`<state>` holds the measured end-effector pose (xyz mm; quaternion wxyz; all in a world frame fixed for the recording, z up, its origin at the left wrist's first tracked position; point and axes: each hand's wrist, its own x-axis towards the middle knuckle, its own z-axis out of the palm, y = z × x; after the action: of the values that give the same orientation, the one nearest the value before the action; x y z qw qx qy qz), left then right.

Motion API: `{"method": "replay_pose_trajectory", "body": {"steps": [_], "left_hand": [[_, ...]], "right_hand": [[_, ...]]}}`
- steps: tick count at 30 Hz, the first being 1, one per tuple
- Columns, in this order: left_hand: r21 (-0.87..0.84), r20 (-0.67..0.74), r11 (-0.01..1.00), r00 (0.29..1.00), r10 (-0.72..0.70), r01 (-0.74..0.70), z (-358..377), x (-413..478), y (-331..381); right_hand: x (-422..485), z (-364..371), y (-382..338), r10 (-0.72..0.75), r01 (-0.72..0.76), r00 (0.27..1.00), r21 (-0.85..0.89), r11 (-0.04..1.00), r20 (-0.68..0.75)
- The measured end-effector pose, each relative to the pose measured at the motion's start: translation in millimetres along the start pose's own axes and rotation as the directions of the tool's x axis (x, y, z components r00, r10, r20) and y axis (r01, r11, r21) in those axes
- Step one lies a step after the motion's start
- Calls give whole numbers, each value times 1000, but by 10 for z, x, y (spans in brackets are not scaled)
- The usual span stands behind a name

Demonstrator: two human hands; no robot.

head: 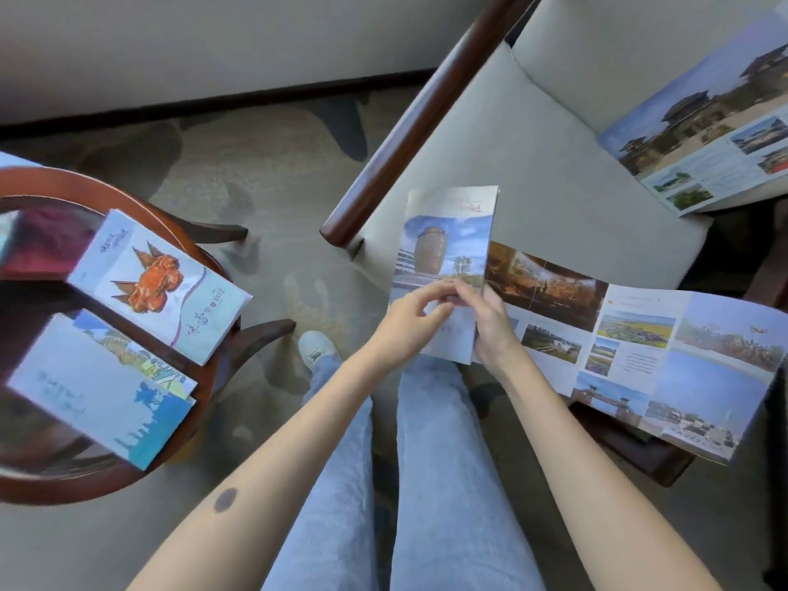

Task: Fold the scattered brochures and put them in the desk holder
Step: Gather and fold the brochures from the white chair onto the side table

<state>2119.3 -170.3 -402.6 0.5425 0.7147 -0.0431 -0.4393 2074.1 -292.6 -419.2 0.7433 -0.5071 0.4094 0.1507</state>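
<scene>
Both bare forearms reach forward and converge, left hand (411, 319) with fingers curled in a pinch, right hand (490, 322) gripping with fingers closed, fingertips of the two hands touching.

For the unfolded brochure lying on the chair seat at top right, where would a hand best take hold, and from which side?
Likely the lower-left corner of the unfolded brochure, approached from the open cushion side. That corner lies flat on bare seat and nearest the person; the far end runs out of frame, so its edges there cannot be judged.
</scene>
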Motion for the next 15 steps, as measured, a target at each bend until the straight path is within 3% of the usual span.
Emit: {"method": "replay_pose_trajectory", "body": {"steps": [2,4,6,8,10,12,13,15], "left_hand": [[36,-24,998,999,43,-42,-123,-86,-29],[40,-205,997,976,68,-61,-274,-171,-48],[107,-406,991,906,116,-79,-459,-237,-96],[127,-499,992,864,65,-1,-689,-283,-168],[-18,-457,993,882,-115,120,-919,-321,-195],[-319,-299,932,915,-270,171,-1110,-378,-148],[-419,-235,891,927,-293,176,-1193,-419,-126],[-413,-180,897,952,-247,155,-1342,-506,-133]], "right_hand": [[-21,55,49,-26,24,997,-36,999,-76],[-38,122,40,3,3,995,61,998,-102],[-57,186,-11,2,12,993,112,994,-120],[-74,277,-77,-28,41,995,142,989,-95],[-106,391,-159,-63,67,998,118,991,-30],[-151,534,-237,-83,80,996,74,994,35],[-178,608,-265,-97,93,993,59,994,66],[-245,769,-300,-112,110,986,22,994,127]]}}
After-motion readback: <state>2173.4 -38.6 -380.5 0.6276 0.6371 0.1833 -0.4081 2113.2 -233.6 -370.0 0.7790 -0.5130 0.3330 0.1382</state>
